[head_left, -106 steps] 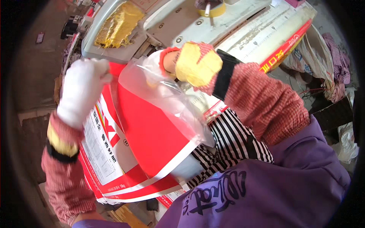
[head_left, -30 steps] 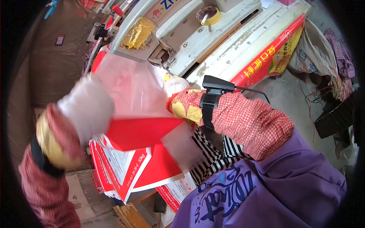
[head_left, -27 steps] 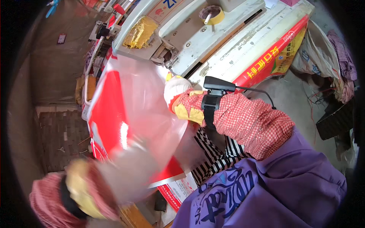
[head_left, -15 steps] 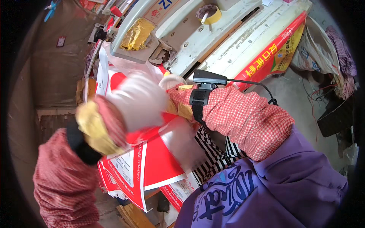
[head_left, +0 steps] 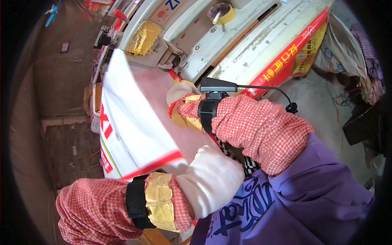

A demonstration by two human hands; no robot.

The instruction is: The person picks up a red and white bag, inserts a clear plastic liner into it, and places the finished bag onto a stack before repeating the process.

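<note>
The gloved left hand (head_left: 212, 179) grips the near edge of one white-and-red bag (head_left: 130, 126); its fingers are hidden. Beyond, the right hand (head_left: 181, 102) pinches the bag's far side, just below one tape roll (head_left: 220, 12) on the machine (head_left: 228, 45).

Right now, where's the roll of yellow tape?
In the head view, the roll of yellow tape sits at top centre on the pale machine, beyond the right hand.
</note>
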